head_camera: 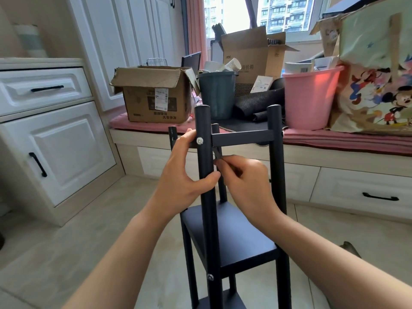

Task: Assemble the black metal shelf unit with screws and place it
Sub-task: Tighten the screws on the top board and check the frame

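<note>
Black shelf unit [231, 230] stands upright on floor, posts vertical. Near post [206, 186] is gripped by left hand [187, 175] beside silver screw [199, 141]. Small dark tool [217, 155] is pinched by right hand [243, 177], just right of post.

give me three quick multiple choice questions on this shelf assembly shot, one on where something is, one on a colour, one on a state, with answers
1. Where is the silver screw head?
A. on the front left post, level with the top crossbar
B. on the floor
C. in the pink bucket

2. What colour is the bucket on the right of the window seat?
A. yellow
B. pink
C. white

3. What is the right hand doing?
A. resting flat on the middle shelf
B. hanging idle
C. pinching a small dark tool beside the post

Answers: 1 A, the screw sits in the post by the left hand. 2 B, its wall is plainly pink. 3 C, the fingers curl round the tool.
</note>
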The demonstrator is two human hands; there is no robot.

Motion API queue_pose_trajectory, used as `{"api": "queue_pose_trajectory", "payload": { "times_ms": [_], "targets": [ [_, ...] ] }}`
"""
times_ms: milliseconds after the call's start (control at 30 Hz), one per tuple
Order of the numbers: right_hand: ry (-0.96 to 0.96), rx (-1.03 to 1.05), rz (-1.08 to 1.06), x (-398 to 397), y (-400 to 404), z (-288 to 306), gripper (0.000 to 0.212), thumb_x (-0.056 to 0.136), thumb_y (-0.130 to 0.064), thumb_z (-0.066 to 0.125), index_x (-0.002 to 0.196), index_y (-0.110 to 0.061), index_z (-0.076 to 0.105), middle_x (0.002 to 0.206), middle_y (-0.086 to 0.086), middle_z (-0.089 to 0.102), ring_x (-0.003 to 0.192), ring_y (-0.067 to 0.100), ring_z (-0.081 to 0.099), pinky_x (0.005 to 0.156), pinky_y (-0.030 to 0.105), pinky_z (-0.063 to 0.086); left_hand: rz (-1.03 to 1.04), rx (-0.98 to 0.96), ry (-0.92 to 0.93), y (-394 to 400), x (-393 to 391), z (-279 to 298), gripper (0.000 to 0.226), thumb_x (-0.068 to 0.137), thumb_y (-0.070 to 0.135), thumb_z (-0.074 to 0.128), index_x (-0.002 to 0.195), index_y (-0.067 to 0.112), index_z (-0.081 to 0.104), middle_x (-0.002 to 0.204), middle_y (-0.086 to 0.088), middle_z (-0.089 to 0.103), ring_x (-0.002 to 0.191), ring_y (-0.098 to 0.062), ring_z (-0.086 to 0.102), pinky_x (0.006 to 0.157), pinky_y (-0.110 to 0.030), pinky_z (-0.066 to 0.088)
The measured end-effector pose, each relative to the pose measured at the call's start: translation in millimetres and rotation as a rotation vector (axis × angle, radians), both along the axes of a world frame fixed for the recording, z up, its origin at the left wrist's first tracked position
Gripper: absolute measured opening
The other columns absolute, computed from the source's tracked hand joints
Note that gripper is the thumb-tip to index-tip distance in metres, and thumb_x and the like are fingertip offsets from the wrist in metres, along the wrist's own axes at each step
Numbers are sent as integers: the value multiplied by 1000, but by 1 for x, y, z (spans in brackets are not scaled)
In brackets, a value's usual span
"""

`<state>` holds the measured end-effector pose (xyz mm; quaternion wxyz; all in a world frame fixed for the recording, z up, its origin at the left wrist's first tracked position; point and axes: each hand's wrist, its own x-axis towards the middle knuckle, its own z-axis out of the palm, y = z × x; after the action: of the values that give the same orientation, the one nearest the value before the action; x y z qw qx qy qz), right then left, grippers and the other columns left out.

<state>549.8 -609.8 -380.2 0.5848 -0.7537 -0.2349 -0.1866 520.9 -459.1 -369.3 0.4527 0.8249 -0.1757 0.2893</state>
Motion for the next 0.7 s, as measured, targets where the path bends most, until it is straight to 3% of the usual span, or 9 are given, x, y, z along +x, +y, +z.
{"api": "queue_pose_trajectory", "payload": {
  "times_ms": [167,233,367,500,700],
  "targets": [
    [-61,25,-27,-3,1,0,18,96,-13,60,89,-10,76,71,1,70,70,15,64,70,36,51,-47,-19,-9,3,0,0,70,76,37,67,140,34,40,135,13,54,130,-10,49,104,-12,35],
    [-101,-6,-50,-3,-1,-2,17,96,-13,60,88,-11,75,71,0,70,70,15,64,69,35,50,-55,-24,-2,4,0,0,69,76,36,68,139,38,39,134,18,54,131,-9,49,103,-10,34],
    [-158,-9,-67,-1,-3,-3,23,96,-15,60,77,-7,71,62,6,61,62,26,54,63,43,45,-80,-33,8,4,1,-1,74,77,33,68,145,24,40,138,10,54,134,-15,48,108,-17,35],
    [-190,10,-90,2,-1,-2,25,96,-17,60,81,0,71,66,16,63,64,34,54,62,46,44,-74,-15,14,1,2,0,75,79,21,71,146,22,39,140,9,53,135,-12,47,108,-14,33],
    [-231,-5,-110,5,1,-3,23,96,-14,61,82,0,72,68,14,64,66,32,56,63,44,45,-64,-19,17,1,2,0,74,79,19,70,146,22,39,140,8,53,134,-12,48,108,-14,31]
  ]
}}
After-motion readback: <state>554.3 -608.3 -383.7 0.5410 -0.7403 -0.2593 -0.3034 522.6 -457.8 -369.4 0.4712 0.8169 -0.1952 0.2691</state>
